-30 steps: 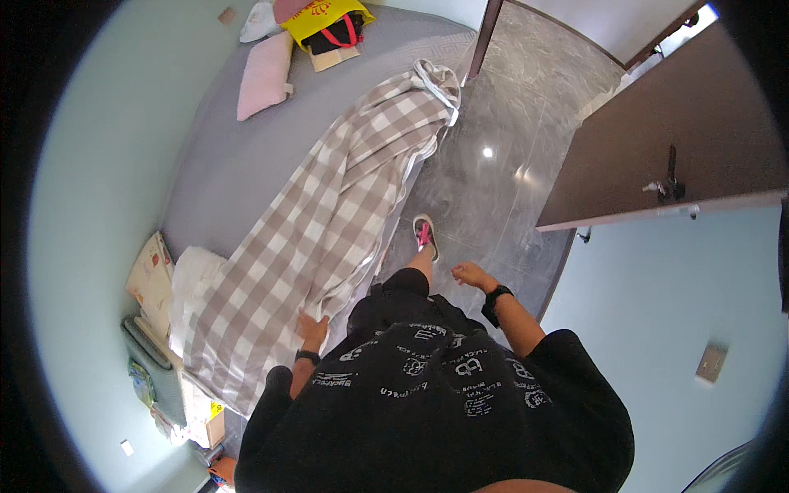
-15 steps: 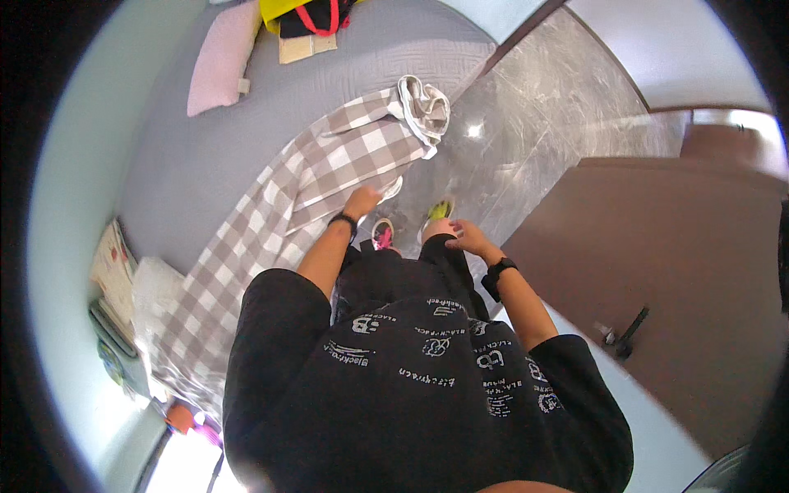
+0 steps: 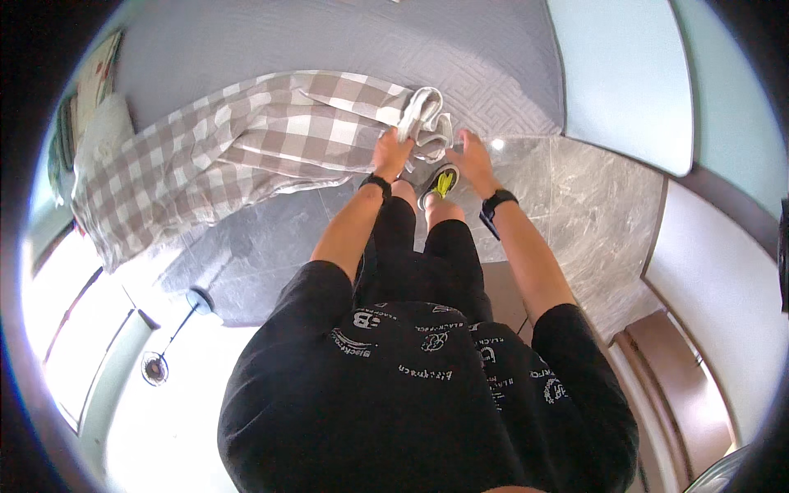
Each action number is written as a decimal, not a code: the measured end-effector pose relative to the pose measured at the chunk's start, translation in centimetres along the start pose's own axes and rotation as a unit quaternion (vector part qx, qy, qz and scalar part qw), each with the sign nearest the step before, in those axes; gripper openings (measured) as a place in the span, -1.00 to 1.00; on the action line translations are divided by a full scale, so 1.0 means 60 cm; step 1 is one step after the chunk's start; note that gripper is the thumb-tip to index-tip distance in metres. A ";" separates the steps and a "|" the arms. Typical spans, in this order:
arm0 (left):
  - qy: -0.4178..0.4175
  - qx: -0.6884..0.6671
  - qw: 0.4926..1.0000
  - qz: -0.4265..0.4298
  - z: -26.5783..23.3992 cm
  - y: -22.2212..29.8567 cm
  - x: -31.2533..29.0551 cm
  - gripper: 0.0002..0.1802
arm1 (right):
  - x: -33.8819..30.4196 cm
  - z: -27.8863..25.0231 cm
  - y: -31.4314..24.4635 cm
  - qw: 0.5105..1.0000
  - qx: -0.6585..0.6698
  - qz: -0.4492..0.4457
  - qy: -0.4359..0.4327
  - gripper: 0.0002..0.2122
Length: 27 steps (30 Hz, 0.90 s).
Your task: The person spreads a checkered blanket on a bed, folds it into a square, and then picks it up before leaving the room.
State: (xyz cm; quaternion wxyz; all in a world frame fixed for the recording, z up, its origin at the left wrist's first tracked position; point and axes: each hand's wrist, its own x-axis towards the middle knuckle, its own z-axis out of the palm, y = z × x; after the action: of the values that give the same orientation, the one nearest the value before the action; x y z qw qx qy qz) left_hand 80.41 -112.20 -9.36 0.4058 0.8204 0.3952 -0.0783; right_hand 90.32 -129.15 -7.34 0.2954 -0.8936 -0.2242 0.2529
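A brown-and-white checked quilt (image 3: 271, 131) lies in a long folded strip along the near edge of the bed, its right end rolled into a white-edged bundle. At that bundle my left hand (image 3: 393, 154) is closed on the quilt's edge, the fingertips partly hidden. Just right of the roll, my right hand (image 3: 475, 161) reaches forward with thumb and fingers apart, holding nothing. A black band circles each wrist. Below the hands shows a dark shoe (image 3: 442, 182) with yellow-green lacing.
The grey bed (image 3: 493, 74) spans the far side, with a pale board (image 3: 625, 82) at its right end. Grey marbled floor (image 3: 592, 214) runs around my feet. A small standing fan (image 3: 154, 368) is at lower left; a white pillow (image 3: 107, 127) rests at the bed's left end.
I have turned to the right, so the bed now runs across the view. My left hand has come up to the quilt's rolled end, and my right hand has moved from my knee to beside it.
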 end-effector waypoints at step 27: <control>0.319 -0.019 0.941 -0.113 -0.028 0.206 -0.045 -0.73 | 0.459 -0.173 -0.162 0.897 -0.085 -0.418 -0.113 -0.80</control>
State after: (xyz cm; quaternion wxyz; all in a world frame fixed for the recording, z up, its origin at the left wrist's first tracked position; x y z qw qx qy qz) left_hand 87.06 -117.01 0.43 0.2628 0.7445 0.5951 0.1501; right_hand 115.18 -111.28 -2.64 0.2698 -0.7043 -0.6299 0.1854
